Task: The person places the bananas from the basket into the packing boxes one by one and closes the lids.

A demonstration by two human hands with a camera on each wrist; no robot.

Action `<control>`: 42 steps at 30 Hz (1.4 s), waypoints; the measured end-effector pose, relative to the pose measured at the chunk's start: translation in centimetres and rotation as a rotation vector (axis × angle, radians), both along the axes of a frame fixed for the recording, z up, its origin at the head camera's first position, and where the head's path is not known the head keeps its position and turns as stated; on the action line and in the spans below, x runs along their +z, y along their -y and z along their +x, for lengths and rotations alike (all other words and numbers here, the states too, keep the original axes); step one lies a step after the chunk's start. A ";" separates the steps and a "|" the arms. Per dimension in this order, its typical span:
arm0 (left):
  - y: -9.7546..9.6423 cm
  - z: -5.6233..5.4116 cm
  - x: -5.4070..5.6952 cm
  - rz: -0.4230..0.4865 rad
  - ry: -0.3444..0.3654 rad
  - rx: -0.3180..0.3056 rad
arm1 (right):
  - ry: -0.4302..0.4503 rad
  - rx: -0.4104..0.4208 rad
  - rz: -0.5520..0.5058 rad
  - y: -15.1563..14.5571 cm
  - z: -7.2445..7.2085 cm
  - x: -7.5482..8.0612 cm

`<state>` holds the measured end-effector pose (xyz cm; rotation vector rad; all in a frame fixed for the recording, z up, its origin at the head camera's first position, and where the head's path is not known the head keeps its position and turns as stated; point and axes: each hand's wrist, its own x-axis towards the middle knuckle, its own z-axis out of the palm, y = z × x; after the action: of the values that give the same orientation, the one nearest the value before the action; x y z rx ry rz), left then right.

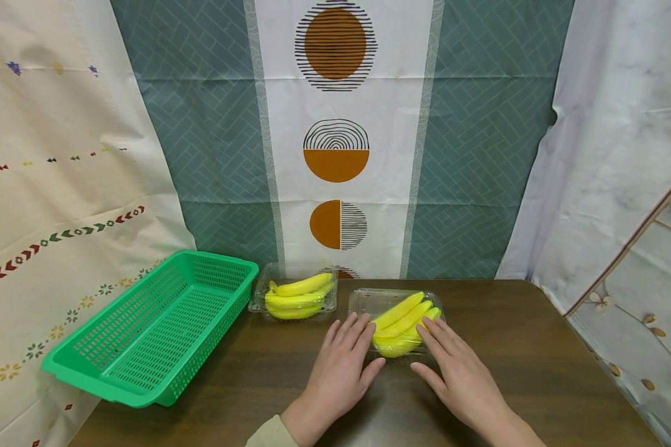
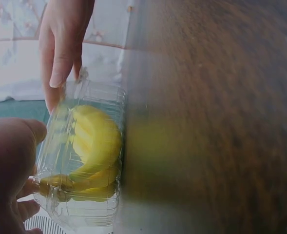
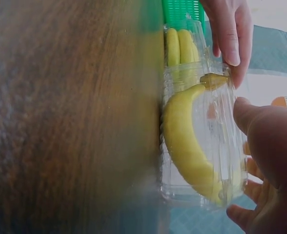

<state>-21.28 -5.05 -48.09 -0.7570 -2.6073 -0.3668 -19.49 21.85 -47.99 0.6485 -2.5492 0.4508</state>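
A clear plastic clamshell box [image 1: 363,302] with several yellow bananas [image 1: 402,323] inside lies on the table before me. Its lid is down over the fruit. My left hand [image 1: 343,366] rests its fairly straight fingers at the box's left edge. On the opposite side, my right hand [image 1: 461,372] touches the lid's edge, its fingers extended and the thumb apart. Both wrist views show the box [image 2: 102,209] from its near side, with fingertips along the lid rim. Whether the lid is fully latched I cannot tell.
Left of the box stands a second clear box [image 1: 276,273] of bananas near the table's back edge. A green plastic basket [image 1: 173,366] sits further left. Behind the brown table [image 1: 537,347] hangs a patterned curtain [image 1: 481,155].
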 end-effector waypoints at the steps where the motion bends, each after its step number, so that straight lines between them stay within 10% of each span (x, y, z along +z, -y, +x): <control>1: 0.0 0.0 0.0 -0.001 -0.001 0.000 | 0.000 0.000 0.001 0.0 0.0 0.0; 42: 0.1 -1.3 -0.1 -0.108 -0.052 0.041 | 0.066 0.032 0.008 0.0 -2.2 -0.4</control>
<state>-22.54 -5.13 -48.19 -0.7374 -2.6063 -0.1938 -21.67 21.88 -48.35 0.6889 -2.6069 0.4808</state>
